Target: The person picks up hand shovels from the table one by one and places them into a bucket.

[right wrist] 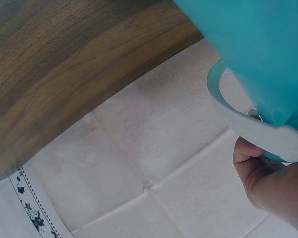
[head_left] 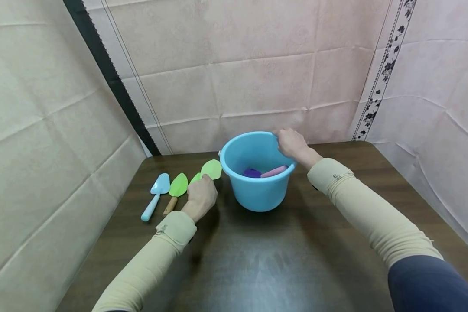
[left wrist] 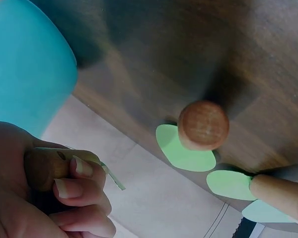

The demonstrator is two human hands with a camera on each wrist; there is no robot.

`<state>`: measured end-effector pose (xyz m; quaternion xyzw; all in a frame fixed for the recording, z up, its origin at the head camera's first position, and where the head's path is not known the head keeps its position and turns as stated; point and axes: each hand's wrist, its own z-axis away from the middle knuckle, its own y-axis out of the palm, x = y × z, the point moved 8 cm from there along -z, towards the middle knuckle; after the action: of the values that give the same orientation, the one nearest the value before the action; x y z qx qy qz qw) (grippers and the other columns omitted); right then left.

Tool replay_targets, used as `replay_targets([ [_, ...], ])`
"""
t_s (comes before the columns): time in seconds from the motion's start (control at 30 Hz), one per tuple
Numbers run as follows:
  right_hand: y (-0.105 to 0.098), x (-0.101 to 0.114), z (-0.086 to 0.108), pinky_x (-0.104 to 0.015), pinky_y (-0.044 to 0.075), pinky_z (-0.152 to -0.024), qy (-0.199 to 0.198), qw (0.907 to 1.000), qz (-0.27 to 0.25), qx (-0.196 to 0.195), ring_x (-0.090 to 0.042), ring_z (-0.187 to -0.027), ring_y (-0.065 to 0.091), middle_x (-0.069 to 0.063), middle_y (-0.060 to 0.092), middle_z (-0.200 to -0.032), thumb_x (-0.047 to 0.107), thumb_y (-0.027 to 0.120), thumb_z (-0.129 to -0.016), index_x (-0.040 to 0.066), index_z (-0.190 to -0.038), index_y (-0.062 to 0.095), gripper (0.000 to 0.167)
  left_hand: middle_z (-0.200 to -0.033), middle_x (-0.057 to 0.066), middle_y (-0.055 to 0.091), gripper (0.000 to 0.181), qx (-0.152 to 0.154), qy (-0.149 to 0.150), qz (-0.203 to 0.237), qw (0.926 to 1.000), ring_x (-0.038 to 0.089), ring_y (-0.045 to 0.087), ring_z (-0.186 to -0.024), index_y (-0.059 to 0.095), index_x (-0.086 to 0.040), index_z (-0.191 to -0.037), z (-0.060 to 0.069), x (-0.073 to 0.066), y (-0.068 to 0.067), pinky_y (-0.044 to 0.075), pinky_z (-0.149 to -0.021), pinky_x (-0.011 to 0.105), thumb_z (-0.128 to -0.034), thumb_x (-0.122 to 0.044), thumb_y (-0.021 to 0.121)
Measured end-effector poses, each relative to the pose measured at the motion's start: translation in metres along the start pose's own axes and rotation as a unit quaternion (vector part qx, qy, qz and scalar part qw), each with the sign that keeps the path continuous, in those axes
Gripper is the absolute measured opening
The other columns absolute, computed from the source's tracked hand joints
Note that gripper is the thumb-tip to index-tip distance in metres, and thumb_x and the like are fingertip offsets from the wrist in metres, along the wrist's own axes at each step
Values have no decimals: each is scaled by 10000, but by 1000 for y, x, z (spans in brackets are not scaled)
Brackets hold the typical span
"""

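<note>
My left hand [head_left: 201, 195] grips the wooden handle [left wrist: 42, 168] of a small trowel whose green blade [head_left: 211, 169] is raised beside the bucket. Right of centre on the table, a light blue bucket [head_left: 257, 195] stands upright. Its rim is held at the right by my right hand [head_left: 292, 145], fingers partly hidden. In the right wrist view the bucket's white handle [right wrist: 258, 131] hangs near that hand. Inside the bucket lie a purple piece [head_left: 252, 173] and a pink handle [head_left: 274, 171]. Another green trowel [left wrist: 193, 156] lies near my left hand, mostly covered by it in the head view.
Left of my left hand lie a green trowel with a wooden handle [head_left: 178, 186] and a light blue trowel [head_left: 160, 184]. The dark wooden table [head_left: 257, 260] ends just behind the bucket. Pale patterned cloth [head_left: 257, 86] hangs behind and at the sides.
</note>
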<state>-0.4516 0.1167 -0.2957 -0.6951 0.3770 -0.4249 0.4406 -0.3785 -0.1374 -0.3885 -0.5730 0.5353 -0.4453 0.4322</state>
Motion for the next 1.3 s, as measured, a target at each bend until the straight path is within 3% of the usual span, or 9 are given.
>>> replay_targets([
  [0.33, 0, -1, -1, -475, 541, -788, -55, 10000, -8, -48, -287, -826, 600, -172, 666, -994, 43, 436, -958, 37, -1235, 592, 318, -728, 156, 625, 207, 38, 58, 9, 10000, 285, 626, -638, 534, 7, -914, -2, 2, -5, 513, -550, 414, -931, -194, 483],
  [0.57, 0, -2, -2, -514, 525, -872, 23, 10000, 40, 39, -326, -964, 639, -200, 650, -1169, 49, 438, -965, 35, -1339, 533, 386, -710, 148, 610, 215, -29, 110, 13, 9999, 285, 616, -622, 536, 10, -902, -3, 1, -10, 515, -549, 420, -933, -198, 489],
  [0.73, 1, -2, -2, -518, 516, -897, 52, 10000, 30, 63, -342, -1028, 634, -203, 636, -1206, 47, 445, -962, 33, -1350, 524, 396, -706, 152, 609, 212, -50, 110, 11, 9999, 291, 635, -650, 524, 4, -887, -4, 1, -15, 518, -550, 428, -936, -199, 485],
  [1.07, 1, -1, -1, -513, 510, -908, 15, 10000, 33, 49, -337, -1021, 630, -215, 622, -1231, 45, 431, -970, 17, -1365, 511, 404, -745, 178, 638, 207, -168, 78, 70, 9998, 328, 658, -691, 522, 1, -860, -3, 3, -25, 520, -551, 450, -927, -189, 476],
  [1.3, -1, 0, 0, -503, 523, -879, 3, 10000, -15, 26, -308, -926, 626, -203, 650, -1157, 40, 426, -968, 20, -1330, 540, 381, -757, 184, 640, 210, -221, 111, 34, 9997, 344, 674, -730, 530, 7, -865, -4, 3, -33, 532, -581, 461, -932, -182, 467],
])
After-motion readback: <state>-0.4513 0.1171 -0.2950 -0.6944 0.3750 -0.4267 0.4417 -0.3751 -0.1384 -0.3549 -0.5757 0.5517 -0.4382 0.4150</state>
